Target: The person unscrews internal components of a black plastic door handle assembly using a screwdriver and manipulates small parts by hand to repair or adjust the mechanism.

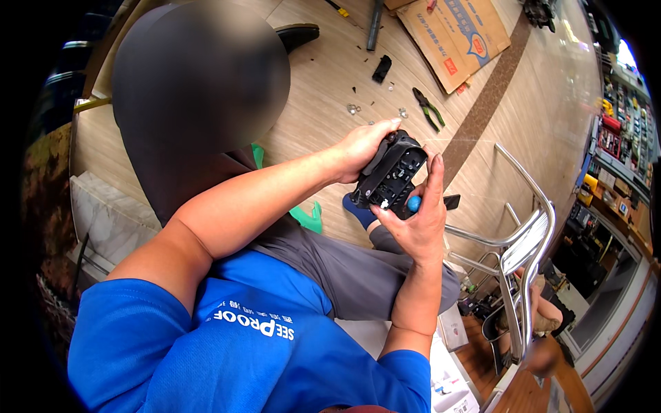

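Note:
Above my lap I hold a black plastic housing (403, 162) with an open, hollowed side full of small fittings. My left hand (365, 148) is closed round its far left end. Against its right side my right hand (421, 230) is closed, thumb at the lower edge and fingers raised along the other edge. A small blue ball-like piece (414, 204) shows between the right palm and the housing; whether it is fixed to the housing I cannot tell. A short dark flat piece (452, 202) sticks out beside the right hand.
On the floor beyond lie pliers (429, 110) with green-and-black handles, a black plastic piece (381, 69), small loose metal bits (353, 109) and flattened cardboard (454, 41). A chrome-framed chair (544, 213) stands right. Farther right, another person (544, 310) sits near stocked shelves (620, 138).

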`<action>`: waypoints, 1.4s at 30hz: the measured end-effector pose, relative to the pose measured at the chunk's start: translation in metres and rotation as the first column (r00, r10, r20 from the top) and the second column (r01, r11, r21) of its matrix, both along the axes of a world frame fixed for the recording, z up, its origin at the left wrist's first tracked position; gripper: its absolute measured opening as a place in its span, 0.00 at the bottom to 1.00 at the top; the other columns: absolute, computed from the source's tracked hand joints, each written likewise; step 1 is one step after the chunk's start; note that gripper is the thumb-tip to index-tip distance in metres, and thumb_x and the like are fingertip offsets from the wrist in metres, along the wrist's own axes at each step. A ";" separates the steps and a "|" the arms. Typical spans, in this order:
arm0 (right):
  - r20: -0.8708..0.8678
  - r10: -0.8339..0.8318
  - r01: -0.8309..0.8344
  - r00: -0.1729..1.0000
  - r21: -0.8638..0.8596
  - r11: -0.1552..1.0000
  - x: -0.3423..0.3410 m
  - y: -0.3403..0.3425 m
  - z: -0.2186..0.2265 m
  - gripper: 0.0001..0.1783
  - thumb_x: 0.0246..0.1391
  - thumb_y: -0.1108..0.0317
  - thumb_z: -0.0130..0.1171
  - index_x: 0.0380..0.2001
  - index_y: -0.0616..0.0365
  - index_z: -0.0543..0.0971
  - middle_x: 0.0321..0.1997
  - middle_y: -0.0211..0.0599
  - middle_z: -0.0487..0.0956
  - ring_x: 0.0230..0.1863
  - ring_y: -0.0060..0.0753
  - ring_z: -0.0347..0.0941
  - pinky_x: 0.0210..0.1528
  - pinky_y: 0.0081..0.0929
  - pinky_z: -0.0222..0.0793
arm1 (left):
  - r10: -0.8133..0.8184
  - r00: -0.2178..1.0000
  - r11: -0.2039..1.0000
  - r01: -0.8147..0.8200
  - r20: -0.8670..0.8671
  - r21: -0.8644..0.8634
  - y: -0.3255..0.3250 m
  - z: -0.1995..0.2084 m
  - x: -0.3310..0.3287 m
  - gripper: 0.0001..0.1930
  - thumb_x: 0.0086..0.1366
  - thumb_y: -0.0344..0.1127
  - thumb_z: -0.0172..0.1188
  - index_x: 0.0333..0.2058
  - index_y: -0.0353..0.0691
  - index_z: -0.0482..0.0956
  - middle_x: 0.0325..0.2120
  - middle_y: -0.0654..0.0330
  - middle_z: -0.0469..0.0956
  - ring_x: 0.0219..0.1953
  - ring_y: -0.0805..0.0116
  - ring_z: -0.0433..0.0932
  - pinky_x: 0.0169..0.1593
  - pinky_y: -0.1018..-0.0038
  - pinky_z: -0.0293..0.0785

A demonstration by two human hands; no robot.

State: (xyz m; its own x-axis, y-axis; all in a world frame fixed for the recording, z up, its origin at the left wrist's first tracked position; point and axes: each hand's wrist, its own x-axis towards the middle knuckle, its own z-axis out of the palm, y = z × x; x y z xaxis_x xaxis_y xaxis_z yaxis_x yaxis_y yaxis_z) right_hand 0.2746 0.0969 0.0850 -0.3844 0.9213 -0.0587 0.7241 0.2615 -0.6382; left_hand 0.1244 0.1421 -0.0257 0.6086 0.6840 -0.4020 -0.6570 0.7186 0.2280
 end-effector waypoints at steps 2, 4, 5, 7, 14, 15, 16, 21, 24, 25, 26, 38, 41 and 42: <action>-0.013 0.006 -0.006 1.000 0.019 1.000 0.000 0.000 -0.001 0.70 0.31 0.66 0.81 0.73 0.58 0.46 0.69 0.61 0.63 0.65 0.61 0.68 0.60 0.42 0.71 | 0.004 1.000 1.000 -0.004 0.022 0.013 0.000 0.000 -0.001 0.23 0.76 0.50 0.40 0.48 0.39 0.77 0.42 0.57 0.81 0.43 0.68 0.82 0.49 0.70 0.80; -0.014 0.016 -0.015 1.000 0.043 0.999 0.000 -0.001 -0.002 0.69 0.31 0.66 0.81 0.73 0.58 0.47 0.68 0.61 0.64 0.65 0.61 0.68 0.60 0.42 0.71 | 0.001 1.000 1.000 -0.002 0.009 0.020 0.001 0.002 -0.001 0.23 0.76 0.50 0.40 0.48 0.39 0.78 0.42 0.56 0.81 0.43 0.68 0.82 0.49 0.70 0.80; -0.012 0.021 -0.020 1.000 0.057 0.998 0.000 -0.001 -0.003 0.69 0.31 0.65 0.81 0.73 0.58 0.47 0.68 0.61 0.64 0.65 0.61 0.68 0.60 0.42 0.71 | 0.000 1.000 1.000 0.000 0.002 0.023 0.001 0.003 -0.001 0.23 0.76 0.50 0.40 0.48 0.38 0.78 0.42 0.56 0.81 0.43 0.68 0.82 0.49 0.70 0.80; -0.005 0.029 -0.028 1.000 0.072 0.997 0.000 -0.001 -0.003 0.68 0.31 0.65 0.81 0.73 0.58 0.48 0.68 0.61 0.64 0.64 0.61 0.68 0.60 0.42 0.72 | -0.004 1.000 0.999 0.004 0.001 0.035 0.002 0.003 -0.002 0.23 0.76 0.50 0.40 0.48 0.38 0.78 0.43 0.56 0.81 0.43 0.68 0.82 0.49 0.70 0.80; 0.029 0.020 -0.022 0.999 0.089 0.996 -0.003 -0.003 0.001 0.70 0.26 0.59 0.84 0.71 0.60 0.51 0.67 0.60 0.66 0.62 0.60 0.71 0.58 0.40 0.73 | -0.016 0.998 1.000 0.015 0.056 0.027 0.000 0.003 -0.002 0.23 0.76 0.50 0.40 0.47 0.38 0.78 0.42 0.56 0.82 0.43 0.67 0.82 0.49 0.69 0.80; 0.048 0.024 -0.029 0.999 0.098 0.995 -0.003 -0.002 0.002 0.70 0.26 0.59 0.84 0.71 0.61 0.51 0.67 0.59 0.67 0.57 0.55 0.72 0.54 0.37 0.73 | -0.030 0.997 1.000 0.030 0.072 0.000 -0.001 -0.001 -0.001 0.23 0.76 0.50 0.40 0.47 0.38 0.78 0.41 0.56 0.82 0.42 0.67 0.82 0.49 0.69 0.80; 0.067 0.028 -0.035 0.997 0.107 0.994 -0.004 -0.002 0.003 0.71 0.26 0.58 0.84 0.71 0.61 0.51 0.67 0.58 0.67 0.52 0.50 0.72 0.50 0.35 0.73 | -0.043 0.995 0.999 0.046 0.089 -0.026 -0.002 -0.005 0.000 0.23 0.76 0.50 0.40 0.47 0.38 0.79 0.41 0.56 0.82 0.42 0.67 0.82 0.49 0.70 0.81; 0.108 0.061 -0.081 0.992 0.194 0.978 -0.009 0.001 0.006 0.70 0.27 0.56 0.84 0.71 0.63 0.52 0.65 0.56 0.70 0.48 0.47 0.80 0.47 0.32 0.78 | -0.072 0.991 0.994 0.080 0.109 -0.070 -0.004 -0.007 0.003 0.23 0.75 0.52 0.41 0.45 0.40 0.79 0.38 0.58 0.83 0.39 0.67 0.83 0.46 0.69 0.82; 0.058 0.020 -0.025 0.998 0.095 0.995 -0.011 -0.002 0.006 0.69 0.28 0.56 0.83 0.71 0.63 0.52 0.63 0.57 0.71 0.58 0.55 0.76 0.55 0.38 0.76 | -0.078 0.987 0.993 0.090 0.140 -0.076 -0.005 -0.005 0.001 0.23 0.74 0.54 0.43 0.44 0.41 0.80 0.37 0.58 0.83 0.37 0.67 0.84 0.44 0.68 0.83; 0.075 0.019 -0.027 0.997 0.099 0.995 -0.012 -0.003 0.007 0.69 0.28 0.56 0.83 0.71 0.63 0.52 0.63 0.57 0.72 0.57 0.55 0.76 0.54 0.38 0.76 | -0.079 0.987 0.991 0.093 0.138 -0.098 -0.006 -0.007 0.001 0.23 0.74 0.54 0.43 0.44 0.42 0.80 0.36 0.58 0.83 0.36 0.67 0.84 0.44 0.67 0.83; 0.092 0.019 -0.029 0.996 0.103 0.994 -0.013 -0.003 0.008 0.70 0.28 0.56 0.83 0.71 0.63 0.52 0.62 0.57 0.72 0.56 0.55 0.77 0.53 0.38 0.76 | -0.080 0.987 0.988 0.096 0.136 -0.120 -0.007 -0.009 0.001 0.23 0.73 0.54 0.44 0.44 0.42 0.80 0.36 0.58 0.83 0.36 0.67 0.84 0.43 0.67 0.83; 0.125 -0.011 0.004 0.992 0.056 0.998 -0.017 -0.009 0.008 0.70 0.27 0.57 0.83 0.71 0.62 0.52 0.60 0.58 0.73 0.51 0.56 0.79 0.48 0.40 0.78 | -0.141 0.980 0.974 0.162 0.139 -0.159 -0.013 -0.022 0.006 0.26 0.72 0.58 0.44 0.41 0.40 0.80 0.33 0.58 0.84 0.30 0.65 0.83 0.37 0.69 0.83; 0.121 -0.005 0.000 0.993 0.042 0.999 -0.018 -0.012 0.009 0.67 0.28 0.59 0.82 0.70 0.64 0.54 0.65 0.59 0.68 0.56 0.57 0.76 0.51 0.38 0.77 | -0.135 0.982 0.977 0.154 0.129 -0.146 -0.013 -0.025 0.007 0.27 0.72 0.57 0.43 0.45 0.39 0.80 0.35 0.58 0.84 0.32 0.65 0.83 0.40 0.68 0.83; 0.117 -0.002 -0.003 0.993 0.037 0.999 -0.019 -0.012 0.010 0.65 0.29 0.60 0.81 0.69 0.66 0.55 0.67 0.59 0.65 0.58 0.58 0.74 0.53 0.37 0.77 | -0.132 0.984 0.978 0.149 0.117 -0.143 -0.013 -0.026 0.008 0.27 0.73 0.56 0.43 0.46 0.38 0.80 0.36 0.58 0.84 0.33 0.65 0.84 0.42 0.68 0.82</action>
State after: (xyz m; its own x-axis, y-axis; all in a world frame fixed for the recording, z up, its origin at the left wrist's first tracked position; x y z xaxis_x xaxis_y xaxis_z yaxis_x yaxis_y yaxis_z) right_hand 0.2560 0.0845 0.0949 -0.3773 0.9235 -0.0693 0.7932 0.2837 -0.5388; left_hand 0.1321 0.1290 -0.0515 0.7391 0.5251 -0.4220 -0.5616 0.8262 0.0445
